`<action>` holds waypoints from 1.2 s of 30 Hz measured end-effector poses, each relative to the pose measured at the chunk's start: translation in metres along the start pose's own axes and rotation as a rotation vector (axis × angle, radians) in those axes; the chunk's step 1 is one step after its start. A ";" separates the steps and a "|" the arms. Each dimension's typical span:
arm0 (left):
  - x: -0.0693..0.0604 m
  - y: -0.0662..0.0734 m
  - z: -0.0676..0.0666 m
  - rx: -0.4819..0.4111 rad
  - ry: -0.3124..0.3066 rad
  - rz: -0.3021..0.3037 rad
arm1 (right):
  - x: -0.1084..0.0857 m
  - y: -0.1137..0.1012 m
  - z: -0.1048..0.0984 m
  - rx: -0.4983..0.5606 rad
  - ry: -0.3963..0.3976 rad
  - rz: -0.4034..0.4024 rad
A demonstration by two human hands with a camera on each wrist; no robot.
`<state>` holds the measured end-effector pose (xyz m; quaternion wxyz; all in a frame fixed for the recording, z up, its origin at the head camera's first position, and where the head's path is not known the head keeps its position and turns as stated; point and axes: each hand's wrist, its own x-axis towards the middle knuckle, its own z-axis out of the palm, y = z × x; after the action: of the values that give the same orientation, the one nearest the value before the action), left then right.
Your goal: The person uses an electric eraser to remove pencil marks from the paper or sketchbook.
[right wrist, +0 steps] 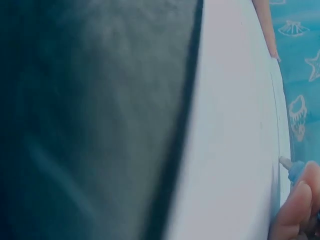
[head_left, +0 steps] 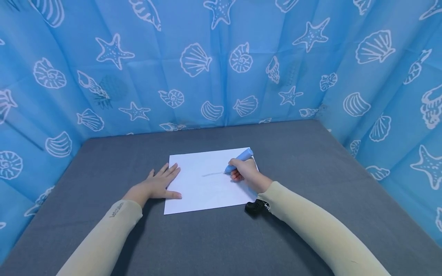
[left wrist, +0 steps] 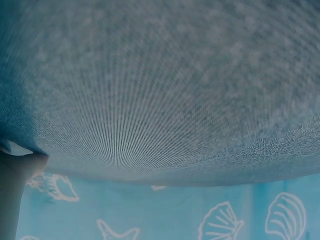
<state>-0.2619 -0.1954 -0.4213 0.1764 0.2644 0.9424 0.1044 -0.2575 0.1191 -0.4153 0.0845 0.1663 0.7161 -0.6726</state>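
Marker (head_left: 244, 155) is thick, blue and pale-tipped.

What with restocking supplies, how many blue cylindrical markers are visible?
1: the blue cylindrical marker held in the bare right hand, over the white rectangular sheet of paper. No others show.

A smooth, close-fitting cream sleeve (head_left: 101, 239) covers the left forearm to the wrist, with dark lettering (head_left: 116, 209) printed near its cuff. The right forearm has a matching plain cream sleeve (head_left: 317, 227), a small black device (head_left: 254, 207) showing beside its cuff. Both hands (head_left: 157, 186) are bare.
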 end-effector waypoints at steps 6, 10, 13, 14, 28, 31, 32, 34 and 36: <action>0.002 -0.001 0.001 0.016 0.001 -0.008 | 0.000 0.000 0.000 -0.023 0.005 0.008; 0.001 -0.001 0.000 0.019 0.005 -0.006 | 0.000 0.000 0.002 -0.010 -0.008 -0.003; 0.002 0.000 0.001 0.017 0.004 0.000 | 0.000 0.000 0.002 0.002 0.008 -0.009; 0.002 0.000 0.001 0.018 0.003 0.000 | 0.000 0.000 0.002 0.004 0.005 -0.010; 0.001 0.000 0.001 0.021 0.006 -0.006 | 0.001 0.000 0.001 -0.004 -0.005 -0.012; 0.001 0.000 0.000 0.024 0.009 -0.007 | 0.000 -0.001 0.002 -0.005 -0.008 -0.013; 0.001 0.000 0.000 0.023 0.010 -0.007 | 0.000 -0.001 0.002 -0.010 -0.010 -0.012; 0.000 0.000 0.000 0.021 0.008 -0.008 | 0.000 -0.001 0.002 -0.017 -0.016 -0.018; 0.000 -0.001 0.000 0.017 0.008 -0.003 | 0.001 0.000 0.002 -0.019 -0.022 -0.015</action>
<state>-0.2622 -0.1963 -0.4220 0.1704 0.2641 0.9443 0.0970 -0.2585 0.1168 -0.4153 0.0889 0.1529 0.7226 -0.6683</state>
